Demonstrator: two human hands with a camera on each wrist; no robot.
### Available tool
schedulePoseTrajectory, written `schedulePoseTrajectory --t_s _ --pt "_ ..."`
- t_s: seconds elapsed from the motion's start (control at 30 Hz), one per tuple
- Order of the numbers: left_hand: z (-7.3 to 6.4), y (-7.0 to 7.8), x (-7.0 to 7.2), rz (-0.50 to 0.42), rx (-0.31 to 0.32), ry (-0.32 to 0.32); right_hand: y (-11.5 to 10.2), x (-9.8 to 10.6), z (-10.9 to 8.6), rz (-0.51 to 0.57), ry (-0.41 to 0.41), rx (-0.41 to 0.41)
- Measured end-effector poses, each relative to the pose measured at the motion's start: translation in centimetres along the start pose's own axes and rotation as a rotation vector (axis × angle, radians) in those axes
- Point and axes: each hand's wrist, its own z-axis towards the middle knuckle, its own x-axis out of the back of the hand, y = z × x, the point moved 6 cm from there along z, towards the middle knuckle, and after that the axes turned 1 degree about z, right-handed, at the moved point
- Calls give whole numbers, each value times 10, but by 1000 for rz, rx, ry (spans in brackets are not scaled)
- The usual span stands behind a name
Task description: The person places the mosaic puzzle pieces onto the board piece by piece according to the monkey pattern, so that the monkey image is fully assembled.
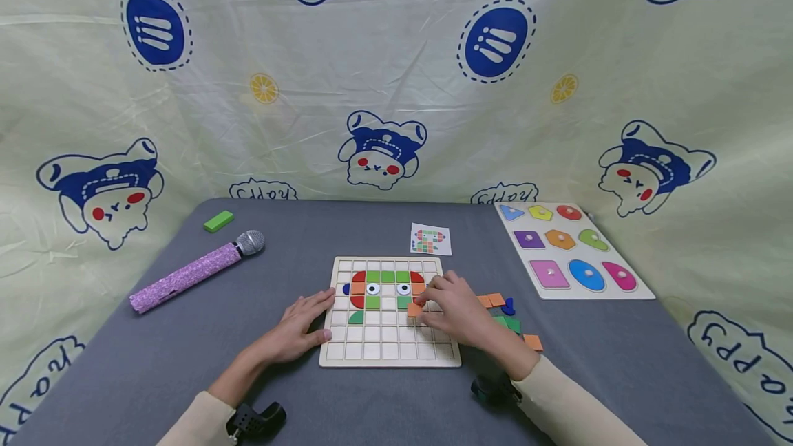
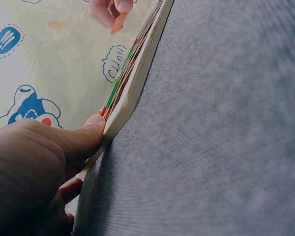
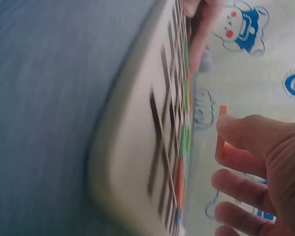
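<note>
Left hand (image 1: 301, 329) rests against the board's (image 1: 389, 351) left edge, fingers spread, grasping nothing, presumably steadying it. Right hand's (image 1: 455, 308) fingers pinch an orange tile (image 1: 414, 310) over the board's right half.

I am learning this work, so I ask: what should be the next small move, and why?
Probably lower the orange tile into a bare cell of the board. The right hand pinches the tile, both wrist views show it apart from the board, and the left hand touches the board's edge.
</note>
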Motion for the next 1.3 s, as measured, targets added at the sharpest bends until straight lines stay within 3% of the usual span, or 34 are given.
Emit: schedulePoseTrajectory --t_s 0.47,1.03,1.3 --pt "0 -3 -2 -6 -3 -6 -41 -27 29 -52 -86 15" --pt "0 -2 -1 -5 -11 1 -53 -36 42 -110 -106 43" --pt "1 -2 -1 15 -26 29 -55 -36 41 -123 -52 92"
